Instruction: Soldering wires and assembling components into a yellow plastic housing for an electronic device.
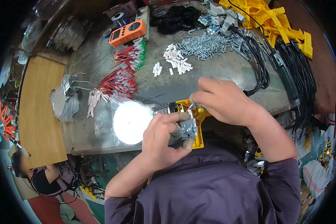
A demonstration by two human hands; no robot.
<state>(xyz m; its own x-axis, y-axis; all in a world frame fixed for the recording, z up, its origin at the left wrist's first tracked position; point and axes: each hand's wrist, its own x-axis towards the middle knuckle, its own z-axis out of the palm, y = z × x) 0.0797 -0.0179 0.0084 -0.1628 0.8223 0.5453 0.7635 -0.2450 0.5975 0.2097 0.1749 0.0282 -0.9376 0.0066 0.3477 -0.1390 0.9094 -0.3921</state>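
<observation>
My left hand (161, 139) is closed round a small grey metal-and-plastic switch (189, 128), with finger covers on several fingertips. Under the switch lies a yellow plastic tool housing (200, 139), close to my body at the bench edge. My right hand (224, 101) pinches at thin wires (192, 106) just above the switch; a fingertip hides their ends. Dark motor parts (167, 108) sit at the housing's left end. Left of my left hand, a bright round white disc (130, 122) lies on clear plastic wrap.
Red-wired indicator lights (119, 80), white sleeves (177, 59) and loose screws (203, 44) cover the bench. An orange meter (127, 33) stands behind. At the right are a dark green screwdriver (285, 76), black cables (300, 74) and yellow housings (280, 22). Another person (50, 179) is at lower left.
</observation>
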